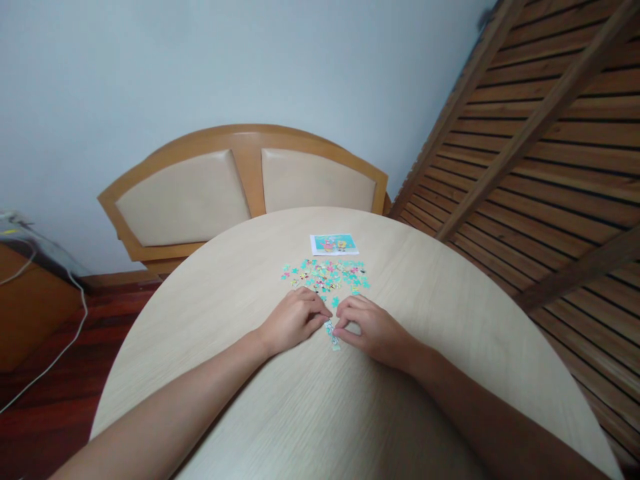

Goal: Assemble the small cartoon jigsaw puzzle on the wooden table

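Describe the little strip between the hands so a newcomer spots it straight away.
Start at the round, pale table and find the colourful scatter of puzzle pieces. Just nearer the person, between the left hand and right hand, lies a narrow teal-and-white strip. Its longer shape sets it apart from the small loose pieces.

The tabletop occupies the lower centre. On it, at mid-frame, a card lies behind the puzzle pieces; a strip of pieces lies before them, between left hand and right hand. A headboard stands behind, left of centre; a panel, at right.
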